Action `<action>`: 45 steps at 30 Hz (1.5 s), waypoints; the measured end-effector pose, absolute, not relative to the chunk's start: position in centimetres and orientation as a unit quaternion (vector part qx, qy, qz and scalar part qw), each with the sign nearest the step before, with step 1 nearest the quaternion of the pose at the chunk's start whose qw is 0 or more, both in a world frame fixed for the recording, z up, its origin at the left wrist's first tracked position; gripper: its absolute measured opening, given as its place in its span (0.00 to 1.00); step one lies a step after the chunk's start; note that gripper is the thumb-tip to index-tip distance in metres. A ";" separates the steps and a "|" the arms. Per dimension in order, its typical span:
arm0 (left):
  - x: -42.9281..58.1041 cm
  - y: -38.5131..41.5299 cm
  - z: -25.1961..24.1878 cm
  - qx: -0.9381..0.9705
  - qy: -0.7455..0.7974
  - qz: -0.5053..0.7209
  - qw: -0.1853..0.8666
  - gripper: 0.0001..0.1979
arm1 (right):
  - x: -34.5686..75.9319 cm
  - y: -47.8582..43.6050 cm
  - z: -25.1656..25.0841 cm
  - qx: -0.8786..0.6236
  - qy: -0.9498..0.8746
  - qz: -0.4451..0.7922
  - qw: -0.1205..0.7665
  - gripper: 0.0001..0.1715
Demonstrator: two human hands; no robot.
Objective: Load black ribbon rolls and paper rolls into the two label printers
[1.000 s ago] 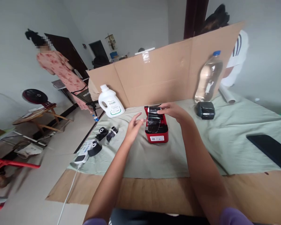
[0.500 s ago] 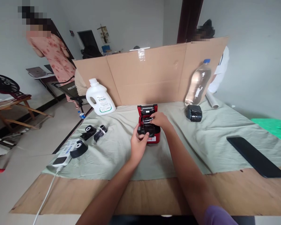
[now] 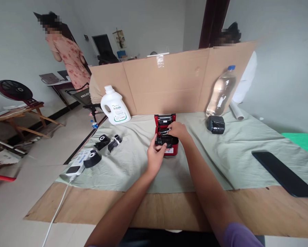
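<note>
A small red-and-black printer [image 3: 172,152] stands on the cloth with its lid [image 3: 164,118] raised at the back. My right hand [image 3: 179,129] reaches in from the right, its fingers closed on a shiny black ribbon roll [image 3: 164,131] between the lid and the front part. My left hand [image 3: 156,154] is at the printer's front left, fingers along the side and thumb pressed on the dark ribbon film [image 3: 168,140] stretched over the front. The fingertips of both hands are partly hidden.
Black ribbon rolls [image 3: 92,159] lie at the left by a white power strip [image 3: 78,164]. A white jug [image 3: 115,108], a clear bottle [image 3: 221,92] and a dark taped block [image 3: 216,125] stand before a cardboard screen [image 3: 166,82]. A black phone-like slab [image 3: 284,173] lies right. People are behind.
The whole view has shifted slightly, so things appear a little farther right. Both hands stay at the printer; the dark film under my left thumb looks lower and flatter over the front.
</note>
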State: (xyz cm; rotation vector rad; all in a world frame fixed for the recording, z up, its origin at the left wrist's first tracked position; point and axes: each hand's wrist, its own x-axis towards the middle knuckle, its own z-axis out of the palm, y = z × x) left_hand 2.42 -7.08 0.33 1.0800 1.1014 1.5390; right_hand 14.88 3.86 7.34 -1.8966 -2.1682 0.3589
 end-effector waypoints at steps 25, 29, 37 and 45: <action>2.2 -7.2 0.1 0.472 0.451 0.615 0.441 0.36 | 17.0 4.0 9.2 -0.621 -0.661 0.161 0.390 0.22; 2.6 -7.3 -0.2 0.488 0.414 0.624 0.449 0.29 | 16.5 5.8 7.2 -0.552 -0.601 0.239 0.526 0.22; 2.4 -7.6 0.2 0.498 0.384 0.651 0.425 0.24 | 17.3 4.6 4.4 -0.536 -0.569 0.347 0.518 0.33; 2.3 -7.4 0.0 0.501 0.388 0.650 0.419 0.24 | 17.5 2.4 0.9 -0.499 -0.526 0.471 0.503 0.50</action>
